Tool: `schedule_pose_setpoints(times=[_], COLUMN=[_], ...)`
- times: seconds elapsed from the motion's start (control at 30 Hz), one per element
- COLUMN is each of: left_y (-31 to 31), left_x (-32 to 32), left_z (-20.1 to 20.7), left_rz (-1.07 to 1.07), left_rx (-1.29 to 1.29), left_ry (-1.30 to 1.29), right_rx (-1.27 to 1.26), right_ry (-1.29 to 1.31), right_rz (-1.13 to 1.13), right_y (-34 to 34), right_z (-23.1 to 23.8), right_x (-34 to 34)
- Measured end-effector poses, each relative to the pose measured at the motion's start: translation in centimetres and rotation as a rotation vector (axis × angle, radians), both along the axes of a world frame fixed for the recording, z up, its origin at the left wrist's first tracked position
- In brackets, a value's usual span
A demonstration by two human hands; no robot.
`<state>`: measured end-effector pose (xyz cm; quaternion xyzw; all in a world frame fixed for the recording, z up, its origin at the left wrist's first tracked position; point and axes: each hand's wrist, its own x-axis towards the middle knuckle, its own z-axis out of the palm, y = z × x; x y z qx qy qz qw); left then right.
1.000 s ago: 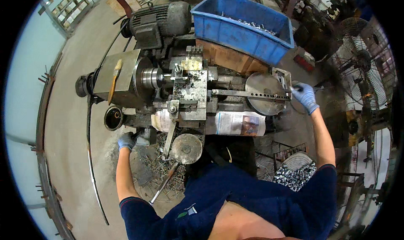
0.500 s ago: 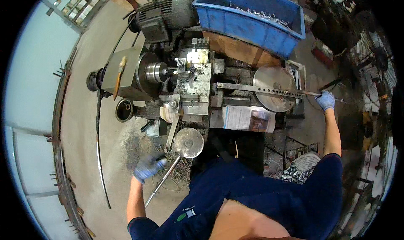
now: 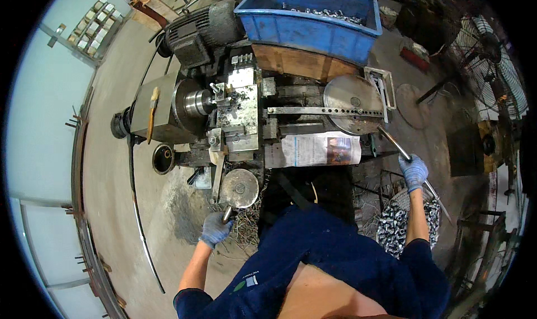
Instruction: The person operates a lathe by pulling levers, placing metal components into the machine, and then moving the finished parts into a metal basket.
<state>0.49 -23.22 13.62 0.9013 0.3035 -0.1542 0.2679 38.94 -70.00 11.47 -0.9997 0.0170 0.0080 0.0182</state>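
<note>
Blue-gloved right hand [image 3: 414, 172] has swung the long steel lever [image 3: 400, 148] down to four o'clock, fingers wrapped round it — left hand [image 3: 215, 228] now grips the lower handle [image 3: 226, 213] at seven o'clock.

Both our hands wear blue gloves. Our left hand [image 3: 215, 229] reaches forward and low, its fingers curled shut, the bare forearm angling up from the dark sleeve. Our right hand [image 3: 414, 172] stretches out wide, fist closed, forearm nearly straight.
</note>
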Motion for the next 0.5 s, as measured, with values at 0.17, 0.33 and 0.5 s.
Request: schedule_pose_setpoints(times=[0.17, 0.33, 0.5], left_y=[0.8, 1.4, 1.5], left_x=[-1.1, -2.1, -1.6], left_z=[-2.3, -3.8, -3.2], left_rz=[-0.031, -0.029, -0.137], left_rx=[-0.019, 0.016, 0.029], left_ry=[-0.201, -0.070, -0.167], right_rx=[0.035, -0.020, -0.271], right_ry=[-0.034, -0.228, -0.407], right_rz=[-0.016, 0.069, 0.306], right_y=[-0.1, -0.5, -2.5], right_z=[-0.4, -1.6, -3.3], right_x=[-0.5, 1.8, 12.4])
